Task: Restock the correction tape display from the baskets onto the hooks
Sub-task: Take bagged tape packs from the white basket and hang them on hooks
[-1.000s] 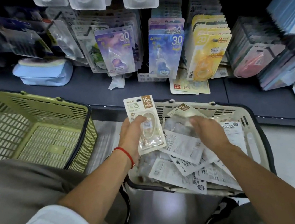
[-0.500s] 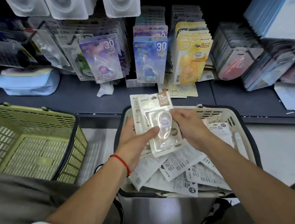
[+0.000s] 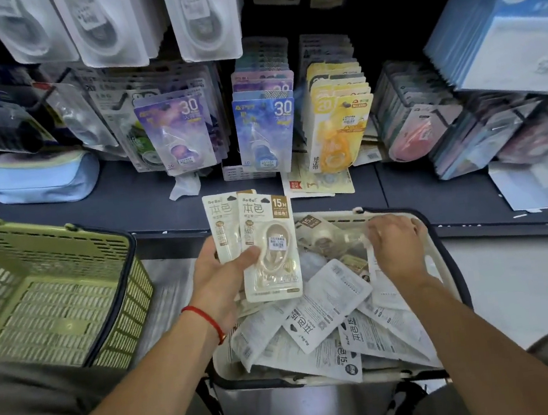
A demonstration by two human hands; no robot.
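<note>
Gripping two tape packs in left hand, right hand pinching a pack in white basket

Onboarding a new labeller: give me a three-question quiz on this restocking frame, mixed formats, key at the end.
1. True or false: the olive-green plastic basket holds a pile of packs.
2. Multiple choice: what does the left hand hold? A) a blue pencil pouch B) cream-coloured 15M correction tape packs fanned upright C) a yellow pack
3. Fill in: the right hand reaches into the ____ plastic basket full of loose packs.

Key: 1 false, it looks empty. 2 B. 3 white.
</note>
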